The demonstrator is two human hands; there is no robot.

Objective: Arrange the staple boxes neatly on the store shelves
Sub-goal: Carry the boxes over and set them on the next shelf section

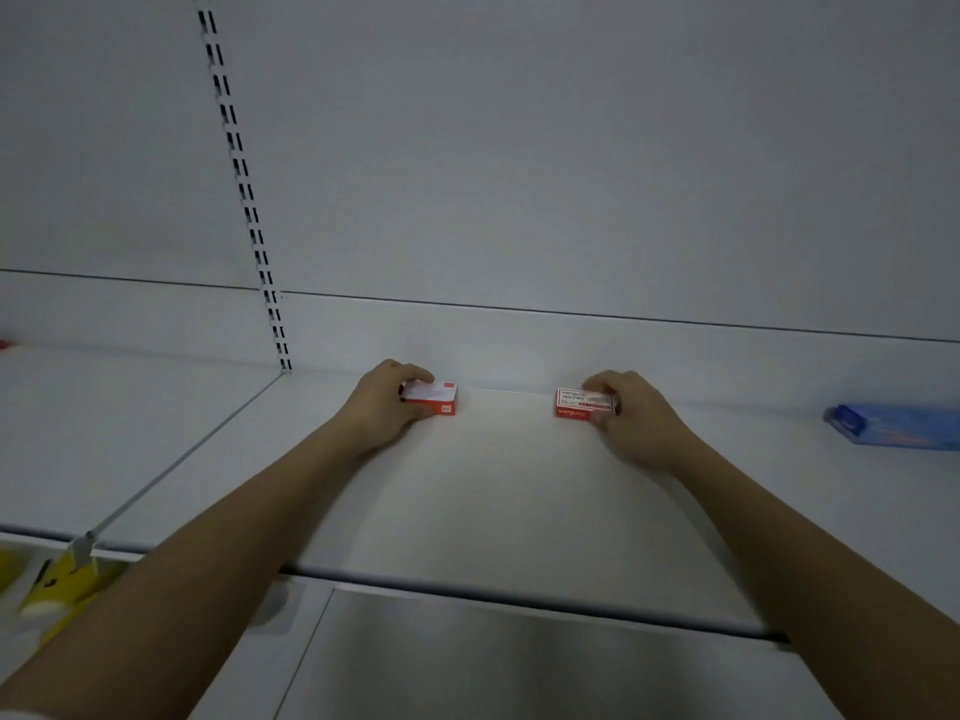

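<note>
Letting go unevenly looks like the chief risk here — each hand has a small, light staple box at the far edge of the white shelf, and a box that slight could skew or slide as the fingers leave it; a nudge from a withdrawing knuckle would be enough to turn it out of line. The two boxes also sit well apart, so if they are meant to form one tidy row, closing the gap by feel could leave them crooked or at different depths against the back panel; the dim light would not help in judging that edge. A blue pack lies further right on the same shelf, well clear of the right hand, and seems unlikely to interfere.

Both forearms reach straight in over the near lip of the shelf, wrists low, roughly level with each other. The left hand curls round the left end of the left staple box, fingertips over its top and thumb at its near side; the box appears to rest flat on the shelf, just beside the back panel. The right hand pinches the right end of the right staple box — fingers on top, thumb below at the near edge; whether that box is fully down or slightly raised, I cannot tell.
</note>
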